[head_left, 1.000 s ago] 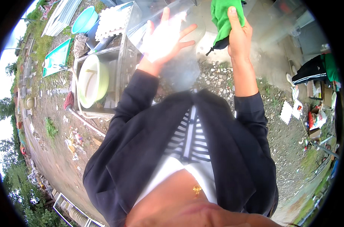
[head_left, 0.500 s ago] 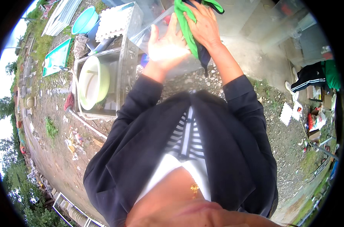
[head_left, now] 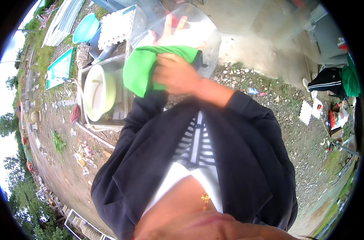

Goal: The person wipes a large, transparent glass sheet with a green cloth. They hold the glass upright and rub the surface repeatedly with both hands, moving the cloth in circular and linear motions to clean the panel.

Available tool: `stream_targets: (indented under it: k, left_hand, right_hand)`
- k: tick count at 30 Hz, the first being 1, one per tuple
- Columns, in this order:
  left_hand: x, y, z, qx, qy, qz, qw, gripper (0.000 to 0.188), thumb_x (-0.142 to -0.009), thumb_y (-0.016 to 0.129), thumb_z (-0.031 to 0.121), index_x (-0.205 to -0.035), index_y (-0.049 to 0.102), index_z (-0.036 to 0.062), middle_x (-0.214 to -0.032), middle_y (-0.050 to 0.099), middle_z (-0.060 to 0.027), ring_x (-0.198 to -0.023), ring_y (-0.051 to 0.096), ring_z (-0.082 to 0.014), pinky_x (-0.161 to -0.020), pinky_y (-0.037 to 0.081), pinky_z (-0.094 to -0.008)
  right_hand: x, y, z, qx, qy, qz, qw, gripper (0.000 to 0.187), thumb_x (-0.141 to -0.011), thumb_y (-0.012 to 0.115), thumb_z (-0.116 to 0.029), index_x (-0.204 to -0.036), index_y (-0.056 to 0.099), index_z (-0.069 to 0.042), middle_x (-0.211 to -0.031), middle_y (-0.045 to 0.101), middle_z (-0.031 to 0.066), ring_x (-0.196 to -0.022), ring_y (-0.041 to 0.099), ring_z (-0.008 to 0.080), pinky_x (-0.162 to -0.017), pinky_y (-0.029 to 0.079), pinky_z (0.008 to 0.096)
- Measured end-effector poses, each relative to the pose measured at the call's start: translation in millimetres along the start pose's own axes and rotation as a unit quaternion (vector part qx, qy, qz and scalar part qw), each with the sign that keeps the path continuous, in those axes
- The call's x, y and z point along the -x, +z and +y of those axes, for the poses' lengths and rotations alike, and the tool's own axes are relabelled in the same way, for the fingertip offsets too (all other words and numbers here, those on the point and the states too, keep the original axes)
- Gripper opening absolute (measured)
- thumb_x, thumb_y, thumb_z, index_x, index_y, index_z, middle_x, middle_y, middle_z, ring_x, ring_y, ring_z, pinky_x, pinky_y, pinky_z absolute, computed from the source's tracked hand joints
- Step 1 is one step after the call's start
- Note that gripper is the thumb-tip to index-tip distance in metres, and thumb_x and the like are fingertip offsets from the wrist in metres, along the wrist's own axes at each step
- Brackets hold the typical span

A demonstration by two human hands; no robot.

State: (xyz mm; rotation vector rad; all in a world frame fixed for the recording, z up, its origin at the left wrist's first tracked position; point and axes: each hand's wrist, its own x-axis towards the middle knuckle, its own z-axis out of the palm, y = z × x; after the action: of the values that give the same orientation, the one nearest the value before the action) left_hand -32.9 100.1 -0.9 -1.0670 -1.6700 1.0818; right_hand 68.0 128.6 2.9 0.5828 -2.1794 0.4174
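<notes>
A bright green cloth with dark parts (head_left: 140,68) lies bunched in front of my chest. My right hand (head_left: 176,74) is closed on it, fingers curled into the fabric. Beyond the cloth, my left hand (head_left: 170,34) shows spread fingers, its palm washed out by glare and partly covered by the cloth. A clear, round-edged plastic piece (head_left: 209,40) is around my left hand; whether those fingers touch it I cannot tell.
On my left, a pale green basin (head_left: 110,90) sits in a metal-framed stand (head_left: 129,60). A blue basin (head_left: 87,28), white foam mat (head_left: 116,28), turquoise tray (head_left: 62,66) and red-headed mop (head_left: 76,114) are nearby. Dark striped trousers (head_left: 328,80) are at far right.
My right hand has swept the green cloth left and toward my body, across my left hand and wrist. My left hand has shifted slightly away, fingers still spread. More clear plastic shows now.
</notes>
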Motion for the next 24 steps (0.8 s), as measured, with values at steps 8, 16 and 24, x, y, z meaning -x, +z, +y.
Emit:
stream_targets:
  k: [8, 16, 24]
  left_hand:
    - [24.2, 4.8, -27.1, -0.810, 0.049, -0.054, 0.581, 0.059, -0.093, 0.036, 0.051, -0.143, 0.035, 0.0202, -0.148, 0.032, -0.0111, -0.134, 0.033, -0.0333, -0.107, 0.015, -0.0659]
    - [39.6, 0.1, -40.1, -0.881, 0.021, -0.032, 0.471, 0.075, -0.087, 0.023, 0.069, -0.146, 0.028, 0.0227, -0.152, 0.023, -0.0119, -0.136, 0.022, -0.0447, -0.102, 0.006, -0.0745]
    - [70.0, -21.0, -3.3, -0.866, -0.065, 0.214, 0.447, 0.088, -0.083, 0.026, 0.077, -0.150, 0.014, 0.0209, -0.151, 0.026, -0.0170, -0.134, 0.020, -0.0539, -0.105, 0.019, -0.0670]
  right_hand:
    - [18.5, -29.9, 58.4, 0.156, 0.248, -0.001, 0.956, 0.023, -0.075, 0.062, -0.024, -0.092, 0.065, -0.010, -0.104, 0.061, 0.0049, -0.099, 0.054, 0.0285, -0.088, 0.044, 0.0430]
    - [99.8, -55.7, 124.1, -0.566, 0.624, 0.277, 0.462, 0.053, -0.092, 0.053, -0.047, -0.119, 0.056, -0.002, -0.116, 0.061, 0.0124, -0.107, 0.057, 0.0241, -0.094, 0.044, 0.0400]
    - [71.4, -73.4, 122.0, -0.677, 0.549, 0.053, 0.487, 0.074, -0.088, 0.050, -0.060, -0.130, 0.047, 0.000, -0.126, 0.055, 0.0132, -0.115, 0.053, 0.0232, -0.098, 0.042, 0.0376]
